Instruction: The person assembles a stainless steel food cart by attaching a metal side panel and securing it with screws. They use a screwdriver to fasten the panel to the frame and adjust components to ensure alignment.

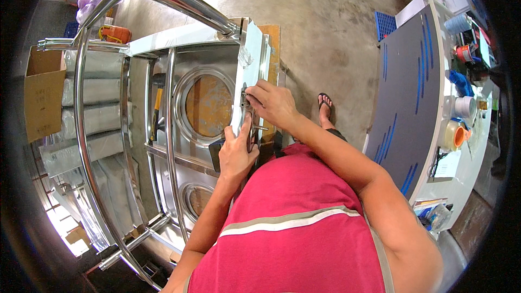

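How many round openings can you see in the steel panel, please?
2: the large round opening left of the hands, and the smaller round opening lower down beside the left forearm. Others may be hidden.

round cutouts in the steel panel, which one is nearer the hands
The larger, upper round cutout, just left of both hands; the smaller one sits lower, beside the forearm.

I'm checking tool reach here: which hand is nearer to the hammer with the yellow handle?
Left. The left hand sits at the steel panel's near edge, closer to the hammer lying inside the frame. The right hand works farther right on that edge.
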Available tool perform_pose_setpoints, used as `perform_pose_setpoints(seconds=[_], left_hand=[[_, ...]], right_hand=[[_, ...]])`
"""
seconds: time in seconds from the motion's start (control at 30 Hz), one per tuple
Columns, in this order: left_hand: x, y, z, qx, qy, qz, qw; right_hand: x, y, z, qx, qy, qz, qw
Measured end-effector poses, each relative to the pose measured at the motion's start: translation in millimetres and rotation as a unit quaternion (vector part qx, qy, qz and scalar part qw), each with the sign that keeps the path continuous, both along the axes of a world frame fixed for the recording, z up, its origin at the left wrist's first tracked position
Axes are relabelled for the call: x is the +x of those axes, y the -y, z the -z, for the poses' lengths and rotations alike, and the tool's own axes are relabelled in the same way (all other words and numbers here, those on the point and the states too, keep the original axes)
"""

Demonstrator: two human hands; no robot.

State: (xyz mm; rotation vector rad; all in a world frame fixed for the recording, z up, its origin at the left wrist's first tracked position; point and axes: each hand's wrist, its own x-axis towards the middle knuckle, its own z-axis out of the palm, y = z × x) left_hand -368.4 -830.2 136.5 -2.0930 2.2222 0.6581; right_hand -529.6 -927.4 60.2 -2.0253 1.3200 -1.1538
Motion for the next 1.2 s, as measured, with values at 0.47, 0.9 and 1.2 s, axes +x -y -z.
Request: perform_pose_setpoints(seconds=[0.47,0.9,1.2], left_hand=[[3.8,-1.8,-1.8,-0.007,-0.025,0.006,1.000],[6.9,-3.8,-4.5,-0.022,-0.055,0.002,0.998],[7.8,-4.1,-2.9,-0.044,-0.058,0.008,0.997]], right_hand=[[-89.0,-36.3,2.9,0.415,0.287,0.017,0.863],[-64.8,-34.1,-22.6,0.285,0.038,0.004,0.958],[-27.3,-16.8,-35.0,0.243,-0.028,-0.030,0.969]])
